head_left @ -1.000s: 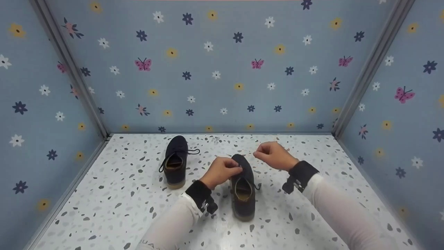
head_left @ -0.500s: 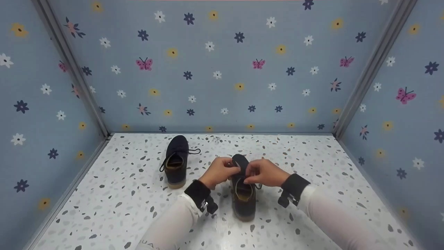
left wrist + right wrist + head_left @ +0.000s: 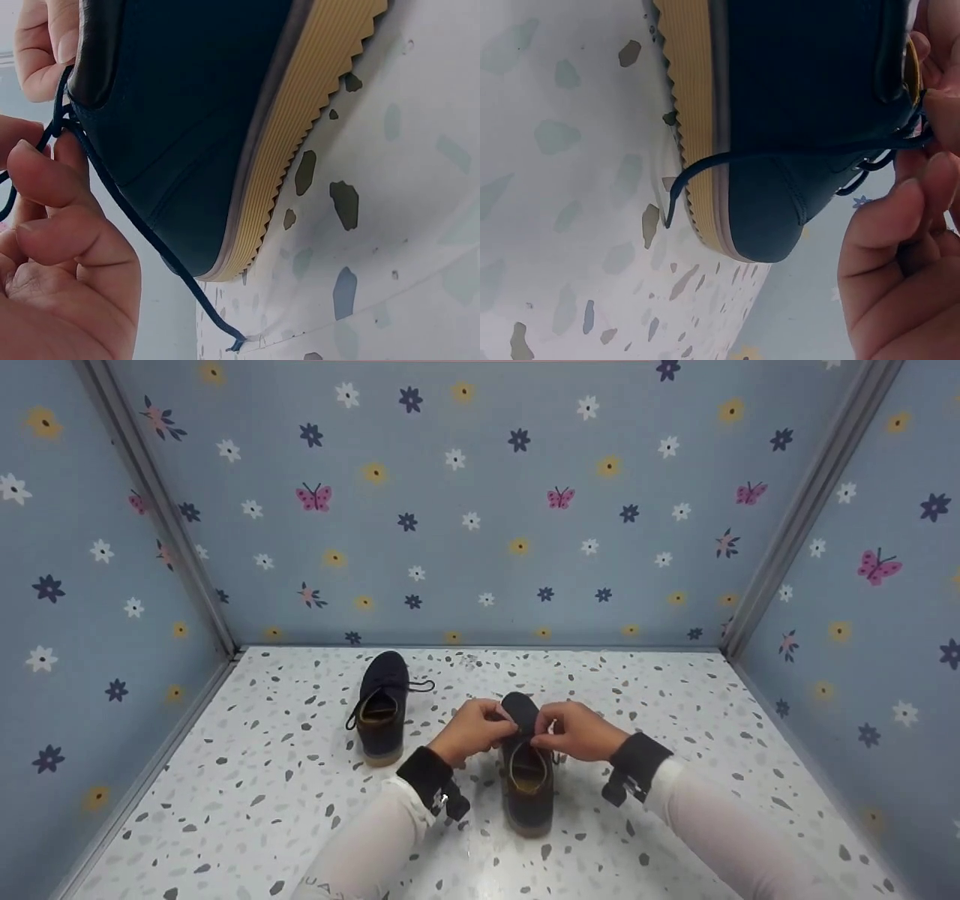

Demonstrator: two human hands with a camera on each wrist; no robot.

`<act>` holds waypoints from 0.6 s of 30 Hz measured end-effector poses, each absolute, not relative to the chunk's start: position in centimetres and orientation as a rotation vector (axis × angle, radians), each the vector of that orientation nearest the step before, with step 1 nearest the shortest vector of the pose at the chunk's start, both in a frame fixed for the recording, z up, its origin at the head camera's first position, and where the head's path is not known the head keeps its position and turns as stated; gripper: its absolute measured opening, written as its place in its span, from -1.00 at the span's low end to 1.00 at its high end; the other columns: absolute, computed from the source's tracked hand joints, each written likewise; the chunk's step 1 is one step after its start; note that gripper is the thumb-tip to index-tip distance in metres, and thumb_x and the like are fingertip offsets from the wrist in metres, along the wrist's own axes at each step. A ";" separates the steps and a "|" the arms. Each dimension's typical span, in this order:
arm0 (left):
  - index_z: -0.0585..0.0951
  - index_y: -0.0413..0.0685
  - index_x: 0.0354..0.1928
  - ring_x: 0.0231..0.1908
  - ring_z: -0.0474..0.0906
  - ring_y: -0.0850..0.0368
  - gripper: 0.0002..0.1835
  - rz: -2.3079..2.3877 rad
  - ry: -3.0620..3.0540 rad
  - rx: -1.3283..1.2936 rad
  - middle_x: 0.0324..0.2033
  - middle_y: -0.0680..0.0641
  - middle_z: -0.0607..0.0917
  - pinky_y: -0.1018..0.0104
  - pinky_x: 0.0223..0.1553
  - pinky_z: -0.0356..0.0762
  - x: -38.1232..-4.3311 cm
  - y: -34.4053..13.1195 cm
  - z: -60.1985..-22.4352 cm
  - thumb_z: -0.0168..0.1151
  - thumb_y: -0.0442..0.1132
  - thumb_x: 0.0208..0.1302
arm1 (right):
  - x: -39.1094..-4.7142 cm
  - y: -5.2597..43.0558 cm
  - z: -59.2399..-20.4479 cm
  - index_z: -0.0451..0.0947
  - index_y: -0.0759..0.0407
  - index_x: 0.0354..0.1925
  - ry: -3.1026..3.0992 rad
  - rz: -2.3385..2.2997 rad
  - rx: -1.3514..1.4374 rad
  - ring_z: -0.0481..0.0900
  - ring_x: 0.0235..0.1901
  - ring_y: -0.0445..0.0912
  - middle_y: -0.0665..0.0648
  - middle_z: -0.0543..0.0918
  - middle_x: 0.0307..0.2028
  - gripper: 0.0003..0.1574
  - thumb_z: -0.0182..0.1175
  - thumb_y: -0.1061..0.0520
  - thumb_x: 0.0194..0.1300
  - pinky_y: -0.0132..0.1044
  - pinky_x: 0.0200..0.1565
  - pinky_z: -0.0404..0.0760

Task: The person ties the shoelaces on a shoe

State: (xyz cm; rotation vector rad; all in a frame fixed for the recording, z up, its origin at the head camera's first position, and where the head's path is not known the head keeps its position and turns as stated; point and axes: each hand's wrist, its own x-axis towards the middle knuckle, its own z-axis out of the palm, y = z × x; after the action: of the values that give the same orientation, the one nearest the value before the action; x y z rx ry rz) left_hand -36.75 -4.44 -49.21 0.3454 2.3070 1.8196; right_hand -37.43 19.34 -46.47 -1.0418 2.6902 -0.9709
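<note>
A dark blue lace-up shoe (image 3: 529, 806) stands on the speckled surface, toe pointing away. Over its front, my left hand (image 3: 472, 730) pinches the shoelace (image 3: 127, 206) between thumb and fingers, with a small loop partly cut off by the left wrist view's edge. Close by, on the right and nearer the collar, my right hand (image 3: 581, 731) also pinches the lace. Loose lace ends hang down both sides of the shoe. The crossing between the hands is partly hidden by fingers.
Left of the hands stands the matching dark shoe (image 3: 381, 709), a lace loop sticking out on its right. The white speckled surface (image 3: 300, 810) ends at a blue flowered back wall (image 3: 480, 562), with similar panels on both sides.
From right of the shoe, my right hand has come left and nearer to the lace, and now pinches it. My left hand has stayed almost in place; the shoes have not moved.
</note>
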 end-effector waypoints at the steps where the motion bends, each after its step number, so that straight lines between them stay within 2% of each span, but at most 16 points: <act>1: 0.64 -0.05 -0.38 -0.62 0.41 0.27 -0.90 1.821 2.307 0.347 -0.62 0.10 0.57 0.45 -0.59 0.34 -36.8 -4.4 -49.2 0.40 -0.25 0.19 | -37.5 19.4 -46.4 0.62 0.06 -0.36 2.685 -0.979 -1.030 0.53 -0.44 -0.29 0.00 0.70 -0.36 -0.83 0.45 0.11 0.30 -0.40 -0.33 0.54; 3: 0.62 -0.03 -0.40 -0.62 0.41 0.27 -0.89 1.823 2.308 0.351 -0.62 0.11 0.56 0.44 -0.59 0.34 -36.7 -4.4 -49.3 0.40 -0.26 0.18 | -37.6 19.5 -46.3 0.62 0.10 -0.36 2.649 -1.012 -1.003 0.57 -0.48 -0.27 0.02 0.70 -0.40 -0.83 0.45 0.14 0.29 -0.34 -0.36 0.62; 7: 0.64 -0.06 -0.40 -0.63 0.42 0.27 -0.90 1.827 2.319 0.360 -0.63 0.11 0.57 0.45 -0.59 0.34 -36.7 -4.4 -49.3 0.40 -0.26 0.18 | -37.6 19.5 -46.1 0.61 0.19 -0.31 2.540 -1.109 -0.946 0.67 -0.54 -0.08 0.14 0.74 -0.42 -0.87 0.40 0.23 0.31 0.01 -0.39 0.76; 11: 0.68 -0.09 -0.34 -0.62 0.43 0.27 -0.93 1.818 2.330 0.375 -0.61 0.11 0.60 0.45 -0.59 0.34 -36.7 -4.4 -49.3 0.37 -0.26 0.19 | -37.6 19.7 -46.1 0.60 0.22 -0.20 2.481 -1.160 -0.954 0.72 -0.49 0.20 0.24 0.75 -0.39 -0.90 0.34 0.29 0.34 0.01 -0.42 0.75; 15: 0.70 -0.07 -0.32 -0.62 0.44 0.27 -0.95 1.817 2.319 0.390 -0.61 0.11 0.61 0.45 -0.58 0.35 -36.7 -4.5 -49.3 0.36 -0.26 0.20 | -37.7 19.7 -46.0 0.62 0.21 -0.18 2.513 -1.142 -0.991 0.71 -0.51 0.12 0.19 0.73 -0.41 -0.90 0.34 0.28 0.33 -0.17 -0.45 0.73; 18: 0.70 -0.07 -0.31 -0.62 0.44 0.27 -0.95 1.820 2.313 0.397 -0.60 0.12 0.61 0.45 -0.58 0.35 -36.8 -4.4 -49.3 0.36 -0.26 0.20 | -37.7 19.7 -45.9 0.68 0.17 -0.23 2.546 -1.108 -1.014 0.67 -0.52 -0.12 0.15 0.75 -0.42 -0.95 0.37 0.22 0.34 -0.32 -0.44 0.67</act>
State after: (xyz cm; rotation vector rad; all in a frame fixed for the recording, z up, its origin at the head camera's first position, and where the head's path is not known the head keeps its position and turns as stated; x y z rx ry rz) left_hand -36.79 -4.44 -49.30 0.3971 2.3130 1.8198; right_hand -37.66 19.72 -45.88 -1.0136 2.5463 -1.1076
